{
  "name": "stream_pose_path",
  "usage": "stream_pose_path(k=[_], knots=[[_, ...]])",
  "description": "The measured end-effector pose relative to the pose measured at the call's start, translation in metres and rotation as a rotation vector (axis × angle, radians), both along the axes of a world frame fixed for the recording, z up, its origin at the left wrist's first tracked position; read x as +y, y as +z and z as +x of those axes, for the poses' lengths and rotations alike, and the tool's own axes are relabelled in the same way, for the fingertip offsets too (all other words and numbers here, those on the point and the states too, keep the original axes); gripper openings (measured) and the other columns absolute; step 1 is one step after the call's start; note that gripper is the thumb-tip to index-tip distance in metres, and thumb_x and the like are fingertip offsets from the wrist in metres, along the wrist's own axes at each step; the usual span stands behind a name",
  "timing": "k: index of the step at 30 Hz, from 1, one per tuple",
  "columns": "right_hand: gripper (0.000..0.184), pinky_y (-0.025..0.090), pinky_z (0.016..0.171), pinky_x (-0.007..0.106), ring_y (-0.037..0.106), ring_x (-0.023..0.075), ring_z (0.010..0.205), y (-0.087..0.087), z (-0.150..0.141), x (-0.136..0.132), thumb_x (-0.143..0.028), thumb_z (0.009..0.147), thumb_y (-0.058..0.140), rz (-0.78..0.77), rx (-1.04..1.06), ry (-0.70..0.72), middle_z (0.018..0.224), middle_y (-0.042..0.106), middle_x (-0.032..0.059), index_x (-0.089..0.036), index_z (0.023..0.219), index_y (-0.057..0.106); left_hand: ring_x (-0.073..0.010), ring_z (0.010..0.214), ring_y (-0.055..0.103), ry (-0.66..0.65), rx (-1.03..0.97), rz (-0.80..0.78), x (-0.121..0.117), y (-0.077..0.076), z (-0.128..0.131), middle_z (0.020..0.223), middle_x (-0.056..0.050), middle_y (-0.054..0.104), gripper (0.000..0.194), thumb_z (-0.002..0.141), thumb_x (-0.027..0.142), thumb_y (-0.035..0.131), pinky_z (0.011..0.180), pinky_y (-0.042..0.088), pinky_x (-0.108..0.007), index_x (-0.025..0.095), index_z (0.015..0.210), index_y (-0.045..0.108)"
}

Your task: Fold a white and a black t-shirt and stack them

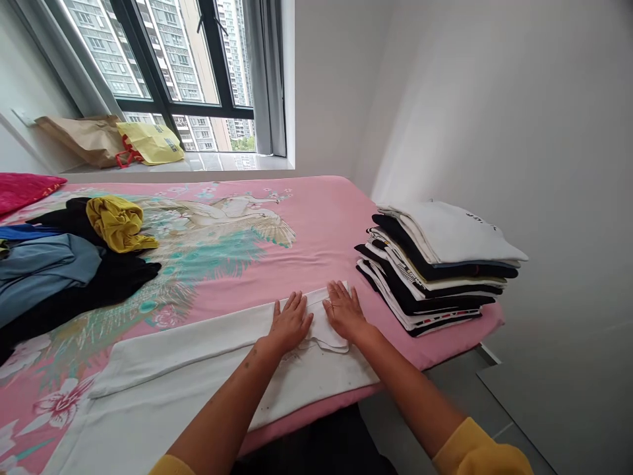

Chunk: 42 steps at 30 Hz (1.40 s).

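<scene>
A white garment [198,369] lies spread along the near edge of the bed, its far side folded over in a long strip. My left hand [291,323] rests flat on that folded strip, fingers stretched out. Close beside it, my right hand [345,313] presses flat near the garment's right end, where a smaller flap is turned over. Neither hand grips the cloth. Part of the garment is hidden under my left forearm.
A neat stack of folded clothes [435,270] stands at the bed's right corner. Loose clothes [64,264] are heaped on the left of the pink patterned bedsheet [316,231]. A brown paper bag [86,140] and a yellow bag [155,144] lie on the windowsill.
</scene>
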State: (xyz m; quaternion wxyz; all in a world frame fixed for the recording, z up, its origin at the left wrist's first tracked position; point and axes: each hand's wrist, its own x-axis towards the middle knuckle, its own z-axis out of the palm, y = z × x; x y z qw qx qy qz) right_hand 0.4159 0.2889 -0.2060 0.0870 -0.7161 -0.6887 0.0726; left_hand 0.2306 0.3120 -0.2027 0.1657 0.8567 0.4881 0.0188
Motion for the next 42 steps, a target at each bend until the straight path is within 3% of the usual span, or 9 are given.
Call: stream_pose_path(k=[5, 9, 14, 19, 24, 27, 35, 39, 42], knots=[[0.064, -0.007, 0.11, 0.051, -0.001, 0.0179, 0.141, -0.017, 0.013, 0.007, -0.049, 0.093, 0.014, -0.143, 0.028, -0.021, 0.154, 0.008, 0.005, -0.016, 0.147, 0.012, -0.025, 0.141, 0.008, -0.089, 0.027, 0.084, -0.015, -0.016, -0.012, 0.152, -0.007, 0.013, 0.074, 0.085, 0.062, 0.03, 0.11, -0.004, -0.055, 0.018, 0.145, 0.023], [0.062, -0.003, 0.111, 0.05, 0.003, 0.0173, 0.141, -0.007, 0.026, 0.012, -0.047, 0.093, 0.014, -0.196, 0.065, -0.023, 0.154, 0.01, 0.0054, -0.016, 0.147, 0.014, -0.0253, 0.141, 0.007, -0.099, 0.007, 0.017, -0.009, -0.016, -0.016, 0.152, -0.007, 0.012, 0.076, 0.084, 0.064, 0.032, 0.11, -0.003, -0.055, 0.019, 0.145, 0.022], [0.068, -0.005, 0.11, 0.051, -0.004, 0.0191, 0.141, 0.009, 0.004, 0.002, -0.054, 0.092, 0.006, -0.112, 0.063, -0.04, 0.154, 0.004, 0.0069, -0.015, 0.148, 0.009, -0.0216, 0.141, 0.013, -0.048, -0.082, -0.088, -0.01, -0.002, -0.017, 0.151, -0.004, 0.02, 0.058, 0.093, 0.051, 0.016, 0.11, 0.003, -0.055, 0.025, 0.142, 0.03], [0.067, -0.007, 0.109, 0.053, -0.007, 0.0215, 0.141, -0.01, -0.018, -0.021, -0.056, 0.091, 0.019, -0.167, 0.015, 0.063, 0.155, 0.002, 0.0042, -0.023, 0.148, 0.011, -0.0211, 0.14, 0.016, -0.058, -0.028, 0.07, -0.036, -0.005, -0.039, 0.151, -0.005, 0.022, 0.053, 0.093, 0.043, 0.025, 0.109, -0.004, -0.057, 0.023, 0.142, 0.031], [0.064, -0.005, 0.108, 0.057, -0.004, 0.0231, 0.141, -0.011, -0.024, -0.027, -0.051, 0.091, 0.022, -0.22, -0.042, 0.043, 0.155, 0.003, 0.0052, -0.022, 0.147, 0.013, -0.0239, 0.139, 0.018, 0.134, 0.047, 0.2, -0.064, -0.008, -0.113, 0.15, -0.007, 0.025, 0.053, 0.092, 0.042, 0.029, 0.109, -0.004, -0.059, 0.021, 0.14, 0.035], [0.061, -0.004, 0.109, 0.056, 0.0, 0.0213, 0.141, -0.002, -0.044, -0.032, -0.047, 0.093, 0.017, -0.134, -0.073, 0.056, 0.154, 0.007, 0.0051, -0.018, 0.147, 0.017, -0.0244, 0.14, 0.016, 0.252, 0.069, 0.265, -0.088, -0.007, -0.165, 0.15, -0.007, 0.023, 0.054, 0.092, 0.044, 0.029, 0.11, -0.002, -0.058, 0.021, 0.141, 0.033], [0.06, -0.006, 0.112, 0.05, 0.003, 0.0192, 0.141, 0.015, -0.17, -0.058, -0.045, 0.094, 0.017, -0.033, -0.069, 0.451, 0.153, 0.012, 0.0034, -0.017, 0.146, 0.021, -0.0247, 0.14, 0.013, 0.412, 0.192, 0.217, -0.117, -0.008, -0.273, 0.151, -0.005, 0.022, 0.054, 0.091, 0.043, 0.031, 0.107, -0.008, -0.06, 0.024, 0.142, 0.032], [0.064, -0.006, 0.112, 0.05, 0.001, 0.0199, 0.141, 0.0, -0.222, -0.058, -0.05, 0.093, 0.016, -0.096, -0.044, 0.505, 0.153, 0.008, 0.0048, -0.014, 0.147, 0.018, -0.0242, 0.139, 0.017, 0.697, 0.158, 0.166, -0.119, -0.016, -0.343, 0.15, -0.007, 0.023, 0.055, 0.092, 0.041, 0.024, 0.109, 0.003, -0.06, 0.02, 0.142, 0.03], [0.068, -0.005, 0.11, 0.054, 0.0, 0.0226, 0.141, -0.015, -0.244, -0.053, -0.052, 0.091, 0.019, -0.172, -0.058, 0.451, 0.153, 0.006, 0.0068, -0.013, 0.147, 0.015, -0.0175, 0.137, 0.025, 0.751, 0.055, 0.166, -0.13, -0.022, -0.389, 0.147, -0.008, 0.032, 0.054, 0.091, 0.031, 0.02, 0.113, 0.015, -0.043, 0.014, 0.14, 0.035]])
